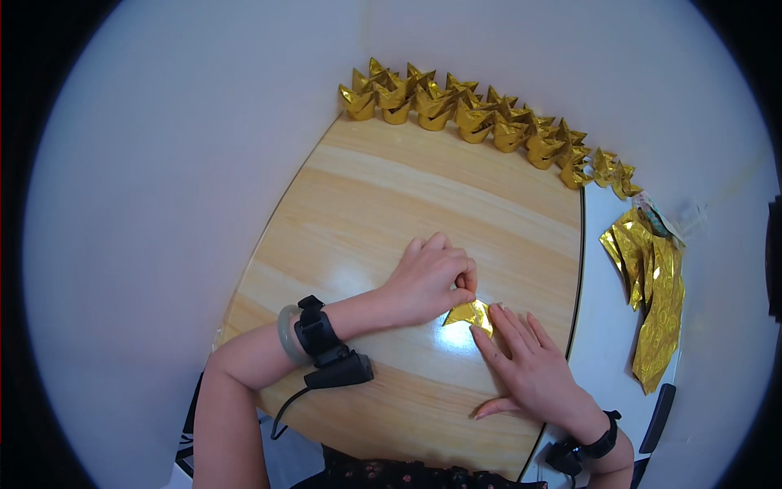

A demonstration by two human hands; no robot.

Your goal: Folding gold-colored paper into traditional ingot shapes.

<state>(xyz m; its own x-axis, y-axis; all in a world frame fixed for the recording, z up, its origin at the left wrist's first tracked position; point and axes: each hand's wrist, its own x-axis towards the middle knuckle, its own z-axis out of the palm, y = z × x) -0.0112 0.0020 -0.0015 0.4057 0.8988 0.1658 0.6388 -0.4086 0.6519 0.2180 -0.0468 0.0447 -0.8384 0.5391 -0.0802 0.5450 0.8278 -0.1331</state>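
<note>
L hand (428, 281) sits near mid-desk, wrist carrying a pale bangle (287, 334) and a black strapped sensor (322, 338) w/ a cable trailing toward 6 o'clock. Its fingers (466, 281) are curled narrow, pinching the upper edge of a small gold foil piece (472, 314), which lies on the wooden desk (366, 196) just at 5 o'clock of that hand. The piece looks part-folded: a rough triangle w/ a point up, not yet the boat-like shape of the finished ones. Exact fold stage can't be told, it's small & glare sits under it.

R hand (525, 363) lies flat at 4 o'clock of the foil, fingers spread fairly wide, index tip pressing down on the foil's right edge; it grips nothing. A black band (599, 447) is on that wrist.

Along the desk's far rim, 12 to 2 o'clock, runs a row of finished gold paper ingots (472, 114), touching one another, well over a dozen, so a good share of the work reads as done. At 3 o'clock, off the wood on the white surface beside it, lies a loose pile of unfolded gold sheets (656, 301), well apart from the hands. Judging by that pile, plenty of sheets are left, and the one in hand is about midway.
</note>
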